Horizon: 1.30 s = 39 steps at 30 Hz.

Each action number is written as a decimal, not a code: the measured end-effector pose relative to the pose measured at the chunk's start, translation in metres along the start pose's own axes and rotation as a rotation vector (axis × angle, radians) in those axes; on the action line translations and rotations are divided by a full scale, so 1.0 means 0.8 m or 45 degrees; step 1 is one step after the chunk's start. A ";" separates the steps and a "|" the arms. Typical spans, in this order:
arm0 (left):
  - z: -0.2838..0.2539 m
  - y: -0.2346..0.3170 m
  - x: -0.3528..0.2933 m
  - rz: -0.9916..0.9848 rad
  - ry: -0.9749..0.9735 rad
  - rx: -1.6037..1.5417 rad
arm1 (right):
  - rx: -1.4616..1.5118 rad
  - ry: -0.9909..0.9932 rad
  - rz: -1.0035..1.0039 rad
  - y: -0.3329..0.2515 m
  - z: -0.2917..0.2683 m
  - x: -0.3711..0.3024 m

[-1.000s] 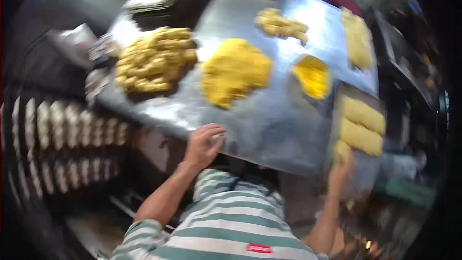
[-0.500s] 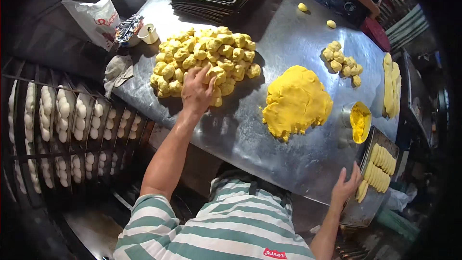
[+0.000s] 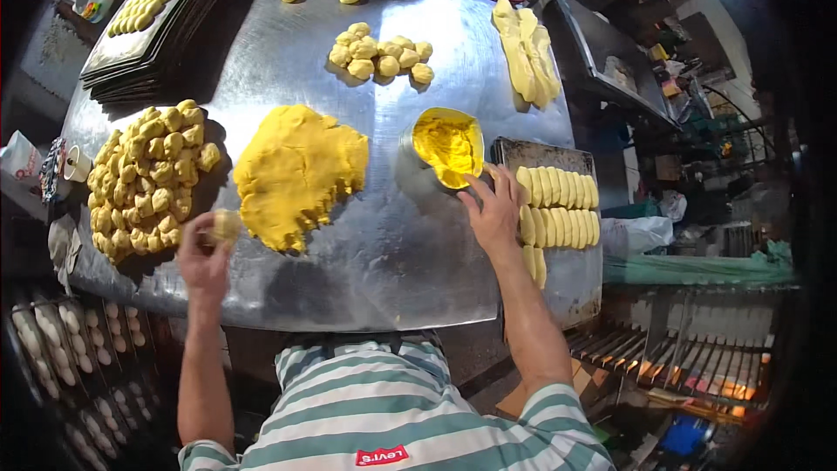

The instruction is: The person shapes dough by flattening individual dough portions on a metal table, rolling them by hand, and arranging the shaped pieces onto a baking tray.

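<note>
Blurred dough in left hand

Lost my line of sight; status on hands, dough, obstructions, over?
Left hand holding dough piece. Right hand, fingers spread, at rim of metal tin, contact unclear. Large yellow dough mass close beside held piece; tray beside right hand.

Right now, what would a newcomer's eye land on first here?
Probably the big, bright yellow doughy mass left of centre on the metal table. To its left is a heap of paler dough lumps, and between the two the left hand holds a single lump. Right of centre, the right hand is by a tin of yellow stuff, with a tray of lined-up dough pieces to the right.
</note>
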<state>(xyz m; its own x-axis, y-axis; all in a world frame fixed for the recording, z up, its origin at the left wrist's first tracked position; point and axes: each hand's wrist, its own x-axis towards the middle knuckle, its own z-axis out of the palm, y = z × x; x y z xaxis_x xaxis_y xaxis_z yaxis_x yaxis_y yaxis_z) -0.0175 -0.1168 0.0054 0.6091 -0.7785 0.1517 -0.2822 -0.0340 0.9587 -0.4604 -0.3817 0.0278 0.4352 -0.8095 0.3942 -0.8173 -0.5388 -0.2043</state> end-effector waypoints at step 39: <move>0.350 0.115 -0.102 -0.536 -0.445 0.323 | -0.149 -0.858 -0.336 -0.056 -0.027 -0.126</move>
<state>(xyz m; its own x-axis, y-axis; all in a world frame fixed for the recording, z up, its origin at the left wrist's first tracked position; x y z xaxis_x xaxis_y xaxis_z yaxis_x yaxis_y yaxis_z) -0.3005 -0.2317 0.0139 0.4394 -0.8240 -0.3576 -0.2641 -0.4990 0.8254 -0.4756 -0.2709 0.0163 0.7302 -0.6444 -0.2271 -0.6718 -0.7377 -0.0670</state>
